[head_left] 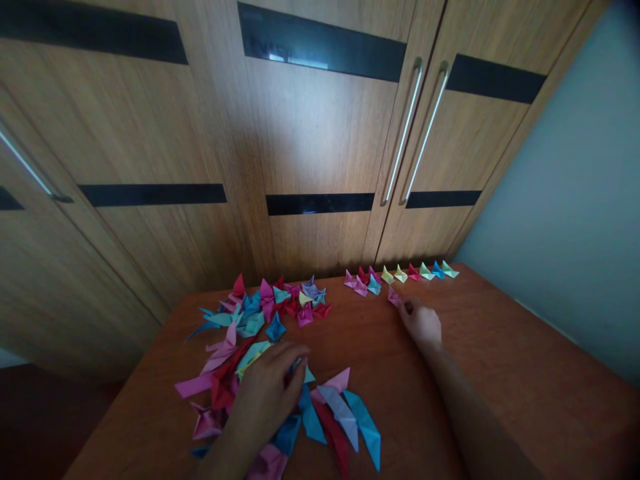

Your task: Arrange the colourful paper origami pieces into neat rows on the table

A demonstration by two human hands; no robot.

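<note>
My right hand point(421, 325) pinches a small pink folded-paper boat point(394, 297) at the table's far side, just below a row of similar boats point(401, 273) in yellow, red, blue and pale green. Left of that row, pink, red and teal boats point(361, 287) stand in two short lines. My left hand point(273, 383) is over a heap of colourful origami pieces, its fingers curled together. A pale teal paper piece point(309, 375) shows at its fingertips, but what they hold is partly hidden. Right of it lie long folded pieces, among them a blue one point(365, 427) and a lilac one point(343, 410).
More folded boats and shapes point(267, 300) are clustered at the back left of the brown wooden table point(500, 373). A wooden wardrobe point(320, 133) with metal handles rises behind the table. A pale wall point(565, 200) borders it on the right.
</note>
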